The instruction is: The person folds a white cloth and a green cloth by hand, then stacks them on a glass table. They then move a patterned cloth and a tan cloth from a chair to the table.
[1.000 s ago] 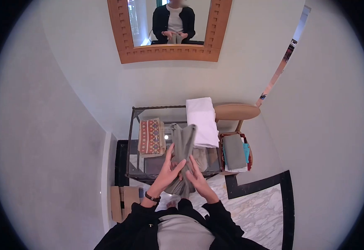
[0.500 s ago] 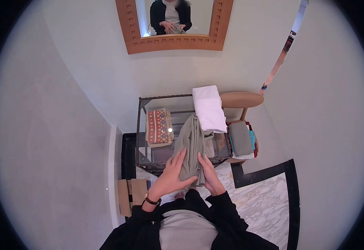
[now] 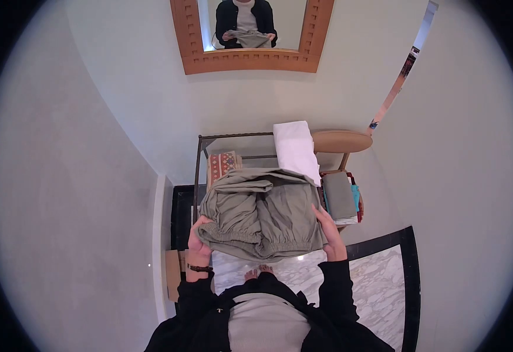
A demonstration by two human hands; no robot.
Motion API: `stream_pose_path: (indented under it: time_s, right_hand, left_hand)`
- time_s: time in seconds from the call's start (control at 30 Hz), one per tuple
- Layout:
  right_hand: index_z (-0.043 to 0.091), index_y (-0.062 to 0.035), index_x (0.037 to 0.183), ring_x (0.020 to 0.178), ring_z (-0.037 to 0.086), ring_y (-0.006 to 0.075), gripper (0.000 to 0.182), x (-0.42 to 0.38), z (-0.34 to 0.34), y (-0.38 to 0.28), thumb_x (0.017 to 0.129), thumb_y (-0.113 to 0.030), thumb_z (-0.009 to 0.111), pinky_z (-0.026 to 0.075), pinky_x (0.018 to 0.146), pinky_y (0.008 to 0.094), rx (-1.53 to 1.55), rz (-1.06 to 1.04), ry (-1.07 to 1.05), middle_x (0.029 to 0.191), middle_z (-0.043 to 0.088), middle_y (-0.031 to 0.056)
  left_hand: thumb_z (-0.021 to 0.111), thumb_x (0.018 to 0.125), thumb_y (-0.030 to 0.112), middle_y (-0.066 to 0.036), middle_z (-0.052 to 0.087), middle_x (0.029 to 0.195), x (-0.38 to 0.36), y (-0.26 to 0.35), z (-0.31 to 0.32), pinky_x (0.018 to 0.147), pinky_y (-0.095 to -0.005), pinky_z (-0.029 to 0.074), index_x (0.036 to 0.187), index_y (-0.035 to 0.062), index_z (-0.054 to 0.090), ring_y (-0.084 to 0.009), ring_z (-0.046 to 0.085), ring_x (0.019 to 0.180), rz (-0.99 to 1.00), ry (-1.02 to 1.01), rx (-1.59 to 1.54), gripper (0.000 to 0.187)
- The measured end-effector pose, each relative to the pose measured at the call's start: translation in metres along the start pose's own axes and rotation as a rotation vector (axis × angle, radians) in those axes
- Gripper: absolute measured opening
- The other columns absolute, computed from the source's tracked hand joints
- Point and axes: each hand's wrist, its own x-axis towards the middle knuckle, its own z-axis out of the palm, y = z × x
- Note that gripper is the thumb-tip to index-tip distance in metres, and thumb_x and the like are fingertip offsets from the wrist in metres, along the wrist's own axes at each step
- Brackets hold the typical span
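A grey-green cloth with gathered, elastic-looking edges [image 3: 286, 220] is spread wide between my hands, above the glass-topped table. My left hand [image 3: 199, 236] is closed on its left edge, with the fingers partly hidden by the fabric. At the right edge my right hand [image 3: 330, 232] grips the cloth, its thumb side against the fabric. Behind the cloth lies a folded white cloth [image 3: 296, 149], and a patterned red and beige folded cloth [image 3: 221, 164] is partly covered by the grey-green one.
The dark-framed table [image 3: 236, 135] stands against the wall. To its right, a wooden chair [image 3: 341, 141] bears a stack of folded cloths [image 3: 340, 196]. Cardboard [image 3: 173, 276] leans at the lower left. A wood-framed mirror [image 3: 250, 63] hangs above.
The cloth was bunched narrowly between my hands and is now opened out wide. My left hand has moved left and my right hand right, each now at a side edge.
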Motion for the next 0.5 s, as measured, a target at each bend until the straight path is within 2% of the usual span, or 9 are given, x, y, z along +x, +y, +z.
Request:
stream_pose_path:
  time_s: [0.07,0.1,0.17,0.23,0.3,0.4,0.5]
  right_hand:
    - [0.047,-0.0022,0.136,0.118,0.052,0.0154,0.049,0.006,-0.002,0.005,0.097,-0.029,0.057,0.039,0.099,0.0279,-0.052,-0.141,0.006,0.129,0.056,0.0075]
    - [0.047,-0.0019,0.136,0.117,0.051,0.0161,0.048,0.010,0.001,0.009,0.096,-0.027,0.058,0.039,0.100,0.0286,-0.144,-0.306,0.094,0.129,0.055,0.0082]
    - [0.047,-0.0012,0.135,0.116,0.051,0.0173,0.047,0.011,0.018,0.025,0.095,-0.022,0.060,0.038,0.101,0.0300,-0.333,-0.639,0.273,0.130,0.054,0.0096]
    - [0.041,-0.0024,0.139,0.114,0.051,0.0198,0.053,0.007,0.027,0.028,0.092,-0.016,0.063,0.038,0.102,0.0324,-0.369,-0.755,-0.140,0.133,0.051,0.0118]
    - [0.038,-0.0075,0.141,0.120,0.050,0.0201,0.056,-0.015,0.046,0.023,0.092,-0.014,0.063,0.038,0.100,0.0326,-0.558,-0.677,-0.437,0.137,0.047,0.0134]
    - [0.037,-0.0050,0.141,0.122,0.049,0.0209,0.060,-0.018,0.070,0.047,0.088,-0.010,0.065,0.037,0.103,0.0320,-0.525,-0.647,-0.361,0.136,0.048,0.0142]
    - [0.040,-0.0028,0.140,0.123,0.049,0.0197,0.060,-0.009,0.066,0.044,0.087,-0.007,0.066,0.036,0.104,0.0304,-0.422,-0.555,-0.473,0.135,0.050,0.0143]
  left_hand:
    - [0.044,0.090,0.008,-0.017,0.067,0.096,0.002,-0.005,0.000,0.085,-0.0425,0.054,0.099,-0.0053,0.060,-0.0286,0.067,0.088,0.004,0.007,0.019,0.024]
    - [0.046,0.088,0.007,-0.016,0.066,0.098,0.007,-0.010,0.014,0.085,-0.0407,0.054,0.105,-0.0060,0.059,-0.0276,0.066,0.088,0.006,0.017,0.028,0.026]
    - [0.046,0.087,0.007,-0.016,0.066,0.098,0.009,-0.018,0.040,0.087,-0.0416,0.052,0.107,-0.0058,0.059,-0.0279,0.066,0.092,-0.004,0.108,0.069,0.027]
    - [0.046,0.086,0.005,-0.015,0.065,0.100,0.018,-0.031,0.049,0.090,-0.0419,0.051,0.108,-0.0054,0.058,-0.0279,0.065,0.095,-0.013,0.175,0.115,0.028]
    - [0.046,0.084,0.004,-0.014,0.065,0.103,0.032,-0.045,0.052,0.092,-0.0416,0.051,0.110,-0.0048,0.056,-0.0278,0.064,0.097,-0.031,0.225,0.175,0.029]
    - [0.047,0.083,0.001,-0.014,0.063,0.108,0.037,-0.061,0.051,0.093,-0.0420,0.051,0.113,-0.0030,0.055,-0.0271,0.064,0.099,0.008,0.244,0.190,0.031]
    - [0.046,0.082,-0.001,-0.015,0.056,0.124,0.034,-0.049,0.056,0.099,-0.0414,0.047,0.128,-0.0017,0.047,-0.0267,0.057,0.113,0.011,0.227,0.277,0.045]
